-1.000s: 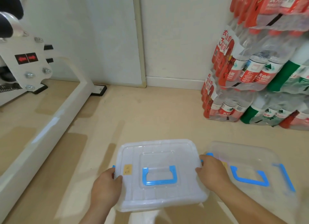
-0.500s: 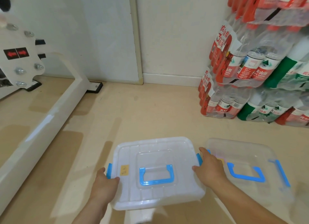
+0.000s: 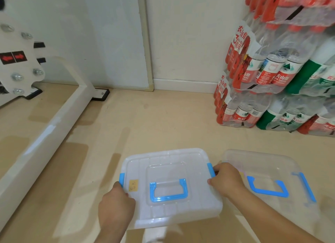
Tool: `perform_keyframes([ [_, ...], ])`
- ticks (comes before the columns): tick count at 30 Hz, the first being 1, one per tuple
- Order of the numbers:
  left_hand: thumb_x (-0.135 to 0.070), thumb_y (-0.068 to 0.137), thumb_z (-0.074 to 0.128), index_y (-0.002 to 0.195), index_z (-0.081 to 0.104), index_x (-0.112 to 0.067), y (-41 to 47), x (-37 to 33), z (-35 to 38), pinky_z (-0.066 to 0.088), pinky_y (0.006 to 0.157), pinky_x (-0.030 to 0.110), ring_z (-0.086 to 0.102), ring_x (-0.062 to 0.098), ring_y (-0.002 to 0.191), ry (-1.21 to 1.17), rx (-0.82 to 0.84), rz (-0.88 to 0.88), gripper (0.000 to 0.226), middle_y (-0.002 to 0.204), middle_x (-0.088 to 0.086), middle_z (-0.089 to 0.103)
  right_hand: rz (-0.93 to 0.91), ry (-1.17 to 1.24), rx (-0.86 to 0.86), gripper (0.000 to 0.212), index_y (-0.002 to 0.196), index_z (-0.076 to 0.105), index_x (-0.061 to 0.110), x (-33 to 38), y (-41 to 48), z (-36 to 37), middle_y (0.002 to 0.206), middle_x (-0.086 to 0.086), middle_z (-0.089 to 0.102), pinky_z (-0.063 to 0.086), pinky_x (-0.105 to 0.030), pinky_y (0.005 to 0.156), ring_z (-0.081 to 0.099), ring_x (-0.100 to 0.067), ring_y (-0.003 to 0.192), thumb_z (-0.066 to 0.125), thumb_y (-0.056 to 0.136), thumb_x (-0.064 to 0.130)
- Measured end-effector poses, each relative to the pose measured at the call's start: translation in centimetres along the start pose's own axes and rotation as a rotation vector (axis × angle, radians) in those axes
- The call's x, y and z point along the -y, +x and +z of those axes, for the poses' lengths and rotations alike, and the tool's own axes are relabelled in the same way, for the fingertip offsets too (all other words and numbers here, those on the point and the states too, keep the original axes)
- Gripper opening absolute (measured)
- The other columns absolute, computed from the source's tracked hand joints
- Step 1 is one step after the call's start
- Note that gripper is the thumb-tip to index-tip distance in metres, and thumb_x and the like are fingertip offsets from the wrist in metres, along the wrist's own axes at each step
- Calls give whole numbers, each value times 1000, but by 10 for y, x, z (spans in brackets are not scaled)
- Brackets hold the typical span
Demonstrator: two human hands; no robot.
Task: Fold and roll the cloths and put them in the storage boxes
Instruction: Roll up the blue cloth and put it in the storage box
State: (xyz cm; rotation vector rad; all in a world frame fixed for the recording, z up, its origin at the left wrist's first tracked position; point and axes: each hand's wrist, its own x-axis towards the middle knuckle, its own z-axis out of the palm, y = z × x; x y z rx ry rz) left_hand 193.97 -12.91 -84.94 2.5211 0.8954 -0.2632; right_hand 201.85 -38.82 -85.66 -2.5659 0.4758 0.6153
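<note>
Single view, taken from the camera worn on my head. It faces forward and down across the floor (image 3: 163, 119) toward the wall (image 3: 181, 34) at the top. Nearest the lens, at the bottom edge, are my left hand (image 3: 116, 204) and right hand (image 3: 224, 181), gripping the storage box (image 3: 172, 170). Wide-angle coverage, close range on the hands.

Clear boxes (image 3: 170, 170) with blue handles (image 3: 168, 190) and clips; beige floor (image 3: 145, 125); red- and green-labelled bottles (image 3: 272, 76).
</note>
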Motion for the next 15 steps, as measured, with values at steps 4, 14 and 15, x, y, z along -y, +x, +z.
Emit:
perform_keyframes([
  [4, -6, 78, 47, 98, 47, -11, 0, -2, 3, 37, 56, 29, 52, 25, 68, 90, 6, 20, 21, 71, 0, 52, -39, -190, -84, 11, 92, 54, 12, 13, -13, 4, 97, -7, 62, 36, -25, 62, 57, -24, 84, 48, 85, 7],
  [14, -6, 86, 39, 111, 43, -13, -2, 8, -3, 40, 64, 29, 49, 22, 72, -14, 71, 98, 26, 82, -3, 52, -124, -108, 49, 13, 101, 39, 9, 13, -29, -2, 79, 2, 44, 28, -22, 48, 47, -22, 82, 42, 89, 9],
  [15, -6, 85, 41, 108, 45, -14, -3, 9, -10, 41, 65, 29, 49, 21, 72, -57, 60, 115, 25, 81, -4, 53, -127, -87, 37, 10, 96, 36, 10, 11, -30, -8, 78, 2, 42, 28, -23, 49, 47, -22, 81, 42, 89, 10],
])
